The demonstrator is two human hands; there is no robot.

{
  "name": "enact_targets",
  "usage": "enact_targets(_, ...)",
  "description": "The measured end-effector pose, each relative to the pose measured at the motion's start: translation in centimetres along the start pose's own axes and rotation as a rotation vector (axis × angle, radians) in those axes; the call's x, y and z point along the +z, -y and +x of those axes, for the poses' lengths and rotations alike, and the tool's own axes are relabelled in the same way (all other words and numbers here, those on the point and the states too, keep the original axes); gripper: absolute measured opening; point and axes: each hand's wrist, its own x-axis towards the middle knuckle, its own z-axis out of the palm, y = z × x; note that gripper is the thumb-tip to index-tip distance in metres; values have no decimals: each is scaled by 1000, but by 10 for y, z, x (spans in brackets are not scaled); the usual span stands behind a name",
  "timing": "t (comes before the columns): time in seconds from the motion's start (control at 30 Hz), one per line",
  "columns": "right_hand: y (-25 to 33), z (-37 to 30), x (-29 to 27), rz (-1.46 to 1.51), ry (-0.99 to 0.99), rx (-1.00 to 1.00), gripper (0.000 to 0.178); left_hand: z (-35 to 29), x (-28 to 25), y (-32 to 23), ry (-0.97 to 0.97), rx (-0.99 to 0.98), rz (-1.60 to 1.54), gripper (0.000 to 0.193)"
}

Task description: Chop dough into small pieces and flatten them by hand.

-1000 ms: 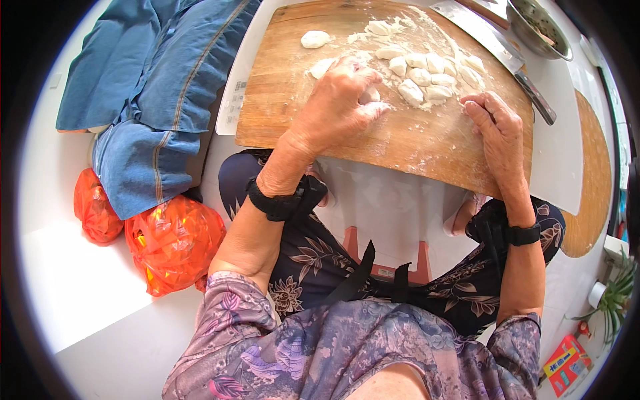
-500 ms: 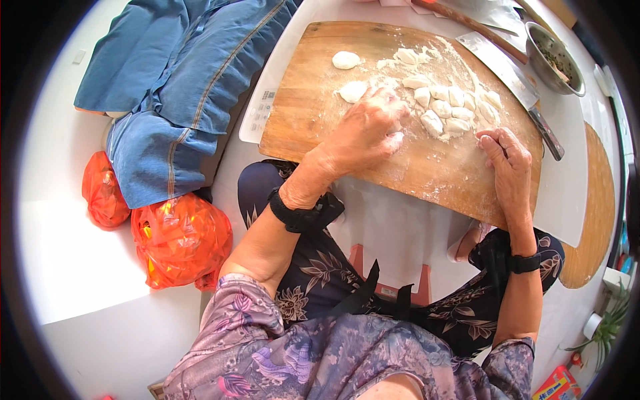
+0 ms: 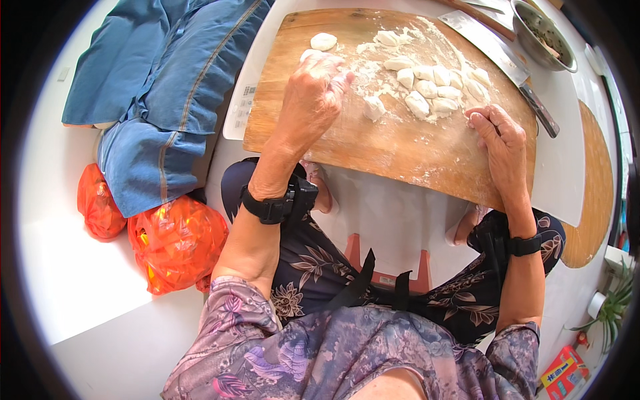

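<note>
- and here is the wooden board [image 3: 400,157], dusted with flour, right in front of the person
- on the board's left half, the left hand [image 3: 312,97], back upward, fingers curled under; whether they clasp any dough, i cannot tell, the hand itself blocks the view
- just past that hand, toward the board's far left corner, a partly hidden dough disc [image 3: 309,54]; contact with the fingers is hard to judge
- and there's another, a round dough disc [image 3: 324,42], just beside it, closer to the board's far edge
- near the board's middle sits a lone dough lump [image 3: 374,109], apart from both hands
- right of it on the board, a tight cluster of dough pieces [image 3: 430,88], pale and floury, many of them touching
- over to the board's right side: the right hand [image 3: 498,130], fingers bent, thumb tucked in close; whether anything is pinched there, i cannot tell
- a cleaver [image 3: 477,41] lies along the board's far right edge, dark handle toward the person
- beyond that edge, a rolling pin [image 3: 481,20] and a metal bowl [image 3: 567,61] with a dark filling
- left of the board, blue denim cloth [image 3: 160,80], and nearer the person, a red plastic bag [image 3: 177,243]
</note>
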Motion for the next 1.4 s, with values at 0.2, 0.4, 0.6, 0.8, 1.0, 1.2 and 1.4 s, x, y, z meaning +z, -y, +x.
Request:
enact_targets(0.2,-7,0,-2,-7,-6,11,17,-3,3,-31,327,38,-233,34)
enact_targets(0.4,-6,0,-3,-14,8,13,17,-7,7,-25,309,151,-139,24)
enact_targets(0.6,-7,1,-2,1,3,14,17,-7,-4,-17,411,-42,-52,26)
enact_targets(0.8,-10,2,-3,-5,10,3,17,0,-7,-30,381,-31,184,48)
enact_targets(1.0,-8,1,-3,-4,12,4,17,5,26,-18,293,82,42,87)
enact_targets(1.2,-8,1,-1,9,9,6,17,3,47,-8,365,84,91,89)
enact_targets(1.4,-8,0,-1,1,7,-11,16,-2,50,-13,390,24,106,92)
